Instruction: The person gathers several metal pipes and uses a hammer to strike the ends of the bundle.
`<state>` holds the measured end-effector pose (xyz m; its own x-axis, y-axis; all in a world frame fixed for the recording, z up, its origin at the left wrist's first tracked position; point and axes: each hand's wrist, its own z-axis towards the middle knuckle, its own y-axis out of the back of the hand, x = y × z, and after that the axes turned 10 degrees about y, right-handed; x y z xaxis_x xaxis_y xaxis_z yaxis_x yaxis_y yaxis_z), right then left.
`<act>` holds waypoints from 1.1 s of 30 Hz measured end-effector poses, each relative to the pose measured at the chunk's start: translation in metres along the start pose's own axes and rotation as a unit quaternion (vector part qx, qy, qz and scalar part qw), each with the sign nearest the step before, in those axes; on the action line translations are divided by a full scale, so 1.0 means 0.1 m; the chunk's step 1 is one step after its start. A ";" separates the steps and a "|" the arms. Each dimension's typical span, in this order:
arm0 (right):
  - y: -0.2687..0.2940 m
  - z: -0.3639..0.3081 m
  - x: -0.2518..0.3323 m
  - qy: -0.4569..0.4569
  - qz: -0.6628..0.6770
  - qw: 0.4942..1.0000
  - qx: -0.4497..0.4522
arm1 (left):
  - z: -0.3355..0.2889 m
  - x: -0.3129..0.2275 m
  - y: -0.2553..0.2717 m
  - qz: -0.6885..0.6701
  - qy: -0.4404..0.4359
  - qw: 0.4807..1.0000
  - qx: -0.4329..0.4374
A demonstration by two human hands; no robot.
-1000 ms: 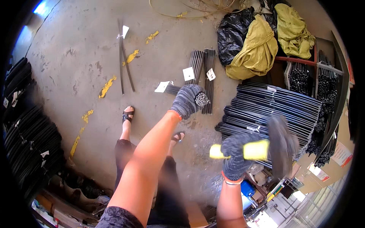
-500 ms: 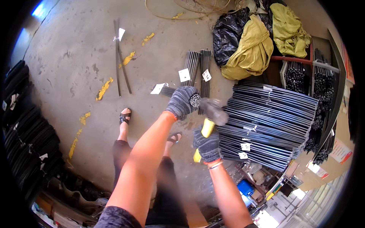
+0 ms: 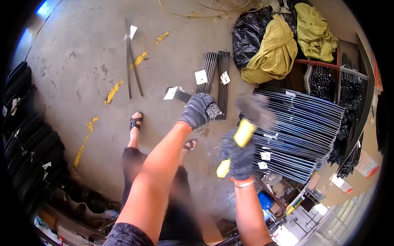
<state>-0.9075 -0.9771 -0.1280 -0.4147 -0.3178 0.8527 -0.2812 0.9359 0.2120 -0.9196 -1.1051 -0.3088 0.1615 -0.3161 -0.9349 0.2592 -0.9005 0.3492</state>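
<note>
- Head view shows the person's two hands, both in dark grey knitted gloves, above a bare grey floor [image 3: 164, 61].
- The left hand [image 3: 198, 110] has its fingers closed around a bundle of thin rods [image 3: 213, 111]; the cut ends come out at the right side of the fist, and a white tag [image 3: 170, 93] is near the other end.
- The right hand [image 3: 240, 156] has its fingers wrapped on the yellow handle of a hammer [image 3: 245, 133]. The hammer's dark head is up, blurred, to the right of the rod ends and apart from them.
- Beyond the left hand, two tagged rod bundles [image 3: 207, 71] lie side by side on the floor.
- To the right there is a wide stack of dark rods [image 3: 299, 131], with some white tags on it.
- Above this stack are a black bag [image 3: 248, 39] and yellow sacks [image 3: 273, 53].
- Further left, a few thin rods [image 3: 129, 69] are tied together on the floor.
</note>
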 end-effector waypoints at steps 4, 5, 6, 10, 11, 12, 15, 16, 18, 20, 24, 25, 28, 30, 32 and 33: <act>0.08 -0.14 -0.06 0.247 0.042 0.965 -0.084 | 0.06 -0.15 0.00 -0.016 0.015 0.999 0.029; 0.21 -0.05 -0.54 0.292 -0.136 0.939 -0.116 | 0.12 -0.26 -0.04 0.005 0.019 0.998 0.061; 0.18 0.04 -0.63 0.231 -0.180 0.951 -0.095 | 0.15 -0.30 -0.03 0.036 0.032 0.995 0.089; -0.15 0.04 -0.04 0.026 -0.085 0.996 0.006 | -0.01 -0.06 -0.05 0.031 -0.009 0.999 0.017; -0.10 -0.08 0.06 0.048 -0.005 0.999 -0.004 | -0.05 -0.08 0.02 0.019 0.004 1.000 -0.001; -0.06 -0.14 0.17 0.074 0.077 0.994 -0.012 | -0.04 -0.04 0.05 0.029 0.010 1.000 -0.002; 0.11 -0.14 -0.14 0.219 -0.039 0.975 -0.026 | 0.00 -0.06 -0.02 -0.008 -0.006 1.000 -0.014; 0.12 -0.08 -0.38 0.177 -0.063 0.982 -0.029 | 0.03 -0.11 -0.01 0.020 0.000 1.000 0.011; 0.18 0.02 -0.70 0.080 -0.137 0.987 -0.007 | 0.06 -0.22 0.00 0.078 0.017 0.995 0.062; -0.12 0.09 -0.44 -0.019 -0.129 0.991 0.024 | 0.04 -0.03 0.04 0.091 0.005 0.996 0.012; -0.11 -0.25 -0.27 0.130 0.029 0.987 -0.090 | -0.11 0.01 0.16 -0.152 0.113 0.975 -0.112; -0.08 -0.29 -0.20 0.145 0.057 0.985 -0.080 | -0.10 0.03 0.18 -0.247 0.147 0.949 -0.131; 0.22 -0.35 -0.08 0.017 0.234 0.967 0.097 | -0.12 -0.08 0.41 -0.203 0.142 0.965 -0.082; 0.22 -0.35 -0.11 -0.140 0.328 0.928 0.108 | -0.15 0.05 0.52 -0.099 0.095 0.990 0.012; 0.11 -0.29 -0.17 -0.145 0.189 0.969 0.061 | -0.13 0.13 0.54 0.015 -0.018 1.000 -0.011; 0.10 -0.30 -0.24 -0.111 0.165 0.977 0.076 | -0.10 0.11 0.53 0.002 -0.038 0.999 -0.034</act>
<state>-0.8745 -0.9555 -0.1316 -0.6771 -0.0437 0.7346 -0.2185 0.9652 -0.1439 -0.8945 -1.1536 -0.2997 0.0900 -0.3443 -0.9345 0.3237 -0.8773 0.3544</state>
